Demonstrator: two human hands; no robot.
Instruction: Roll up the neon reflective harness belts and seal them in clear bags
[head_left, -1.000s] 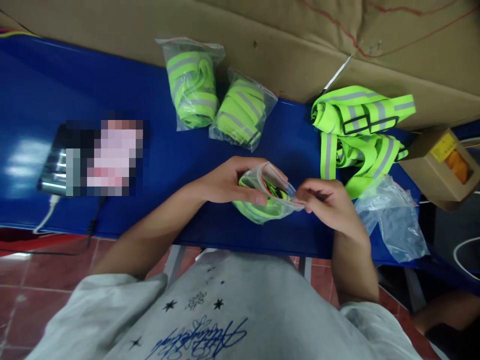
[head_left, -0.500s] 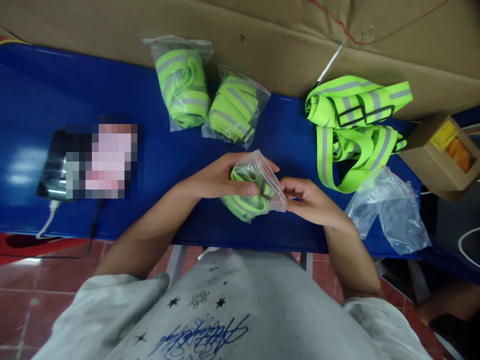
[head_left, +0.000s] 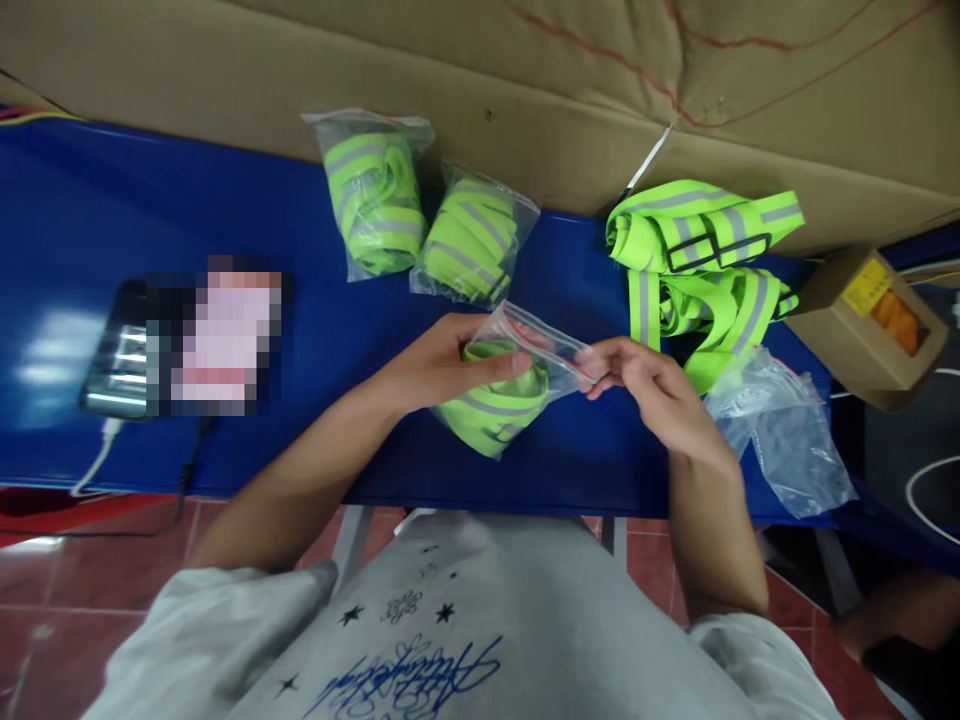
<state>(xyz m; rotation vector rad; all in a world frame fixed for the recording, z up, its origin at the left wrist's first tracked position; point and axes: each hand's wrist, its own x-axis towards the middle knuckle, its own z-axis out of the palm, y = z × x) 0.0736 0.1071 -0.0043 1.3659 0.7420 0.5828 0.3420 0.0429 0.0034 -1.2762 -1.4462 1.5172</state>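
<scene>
A clear zip bag with a folded yellow-green reflective strap inside is held over the front of the blue table. My left hand is closed around the bag and strap from the left, thumb across the front. At the bag's right corner, my right hand pinches the zip edge between thumb and fingers. The mouth of the bag, with its red line, slants down to the right. Whether the zip is fully sealed I cannot tell.
Two filled bags, one on the left and one on the right, lie at the back. Loose reflective straps, spare plastic bags and a cardboard box are at right. A black device with cables sits left.
My right hand has moved right and slightly up, now gripping the corner of the bag. The bag's mouth is stretched out flatter toward the right. My left hand keeps its hold.
</scene>
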